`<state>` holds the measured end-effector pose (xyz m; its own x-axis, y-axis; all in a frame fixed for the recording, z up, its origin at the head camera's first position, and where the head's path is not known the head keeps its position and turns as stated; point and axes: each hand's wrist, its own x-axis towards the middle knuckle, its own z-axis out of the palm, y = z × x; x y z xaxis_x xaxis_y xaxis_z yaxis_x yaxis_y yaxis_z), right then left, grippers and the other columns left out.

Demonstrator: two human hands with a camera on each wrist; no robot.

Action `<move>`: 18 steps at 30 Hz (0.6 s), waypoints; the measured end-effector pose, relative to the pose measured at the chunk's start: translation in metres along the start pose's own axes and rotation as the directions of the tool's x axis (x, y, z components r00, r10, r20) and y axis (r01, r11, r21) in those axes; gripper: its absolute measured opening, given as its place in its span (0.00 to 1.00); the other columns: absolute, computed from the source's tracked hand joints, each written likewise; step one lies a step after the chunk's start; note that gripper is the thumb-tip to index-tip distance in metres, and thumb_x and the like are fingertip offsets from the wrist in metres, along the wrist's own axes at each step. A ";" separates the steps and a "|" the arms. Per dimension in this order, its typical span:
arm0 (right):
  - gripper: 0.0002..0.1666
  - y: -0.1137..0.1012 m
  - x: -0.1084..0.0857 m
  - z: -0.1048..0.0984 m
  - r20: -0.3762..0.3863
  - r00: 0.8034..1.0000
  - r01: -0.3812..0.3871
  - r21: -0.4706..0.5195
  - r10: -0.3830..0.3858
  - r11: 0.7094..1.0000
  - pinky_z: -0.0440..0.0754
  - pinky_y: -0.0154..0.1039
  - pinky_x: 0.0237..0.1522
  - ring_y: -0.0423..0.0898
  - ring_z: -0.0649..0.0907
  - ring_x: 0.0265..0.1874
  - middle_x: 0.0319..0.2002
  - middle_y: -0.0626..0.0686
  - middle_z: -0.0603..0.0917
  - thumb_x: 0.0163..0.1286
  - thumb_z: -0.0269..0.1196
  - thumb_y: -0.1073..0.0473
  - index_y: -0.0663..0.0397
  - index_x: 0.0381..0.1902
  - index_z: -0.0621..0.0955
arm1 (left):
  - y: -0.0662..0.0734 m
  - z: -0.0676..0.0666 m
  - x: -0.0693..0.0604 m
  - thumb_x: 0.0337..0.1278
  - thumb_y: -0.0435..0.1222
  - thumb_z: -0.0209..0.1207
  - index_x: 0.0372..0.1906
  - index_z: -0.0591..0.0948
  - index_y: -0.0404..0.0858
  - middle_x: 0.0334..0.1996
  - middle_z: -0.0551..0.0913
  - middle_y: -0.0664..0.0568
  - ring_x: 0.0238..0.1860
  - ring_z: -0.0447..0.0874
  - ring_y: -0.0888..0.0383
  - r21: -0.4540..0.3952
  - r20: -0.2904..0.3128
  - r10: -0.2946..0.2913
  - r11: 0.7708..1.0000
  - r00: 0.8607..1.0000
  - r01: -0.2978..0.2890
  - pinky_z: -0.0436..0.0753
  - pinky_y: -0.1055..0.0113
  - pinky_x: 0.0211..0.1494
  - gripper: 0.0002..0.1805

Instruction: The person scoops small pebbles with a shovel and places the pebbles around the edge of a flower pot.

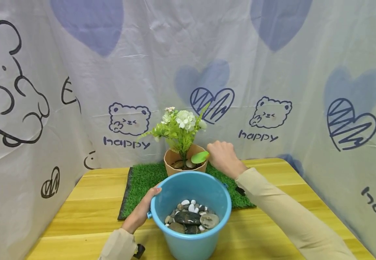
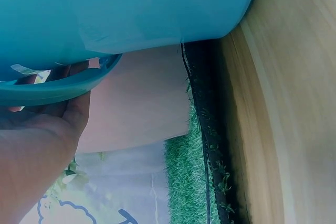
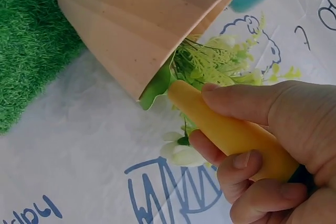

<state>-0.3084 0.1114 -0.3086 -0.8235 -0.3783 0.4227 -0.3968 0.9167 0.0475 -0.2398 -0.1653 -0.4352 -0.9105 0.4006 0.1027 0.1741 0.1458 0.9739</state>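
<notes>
Blue bucket (image 1: 189, 249), foreground, in front of a potted plant (image 1: 179, 133). Left hand (image 1: 142, 208): thumb at the bucket's rim, fingers passing between the bucket handle (image 2: 58, 90) and the wall, so the bucket is held at its left side. Right hand (image 1: 223, 155): fingers curled round the yellow grip of a trowel (image 1: 200, 157), thumb laid along it; the green blade lies at the right edge of the mouth of the pot (image 3: 121, 30), which stands on a turf mat (image 1: 144, 177) behind the bucket. Whether blade and rim touch cannot be told. For good trowel work here, the blade is probably best kept low and turned slowly, clear of the stems and rim, while the left hand steadies the bucket. Counts: one bucket, one trowel, one pot, one plant, one mat, one table (image 1: 67, 216); in the bucket, four larger stones (image 1: 187, 217) that can be told apart, with small pebbles (image 1: 192, 208) too many and overlapped to number; in the pot, at least two smooth stones (image 1: 190, 164), others possibly hidden.
</notes>
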 end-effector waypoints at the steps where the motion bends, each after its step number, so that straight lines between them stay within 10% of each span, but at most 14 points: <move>1: 0.22 0.001 0.000 0.000 0.001 1.000 -0.005 0.002 0.005 1.000 0.68 0.41 0.16 0.46 0.69 0.15 0.14 0.49 0.67 0.61 0.61 0.66 0.48 0.13 0.64 | 0.000 0.000 0.001 0.69 0.53 0.33 0.78 0.55 0.45 0.74 0.59 0.38 0.70 0.63 0.36 0.000 0.006 0.004 1.000 1.000 -0.004 0.71 0.48 0.64 0.35; 18: 0.20 0.021 -0.017 -0.007 0.173 0.983 -0.054 -0.017 0.056 0.998 0.72 0.44 0.22 0.46 0.71 0.17 0.14 0.47 0.66 0.55 0.61 0.58 0.45 0.11 0.64 | 0.001 0.000 0.000 0.70 0.53 0.33 0.77 0.56 0.48 0.74 0.61 0.41 0.70 0.64 0.37 -0.019 0.006 0.004 1.000 1.000 -0.004 0.71 0.50 0.64 0.34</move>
<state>-0.3000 0.1377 -0.3079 -0.9021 -0.3428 0.2622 -0.3447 0.9379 0.0403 -0.2395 -0.1656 -0.4343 -0.9073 0.4071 0.1053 0.1705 0.1272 0.9771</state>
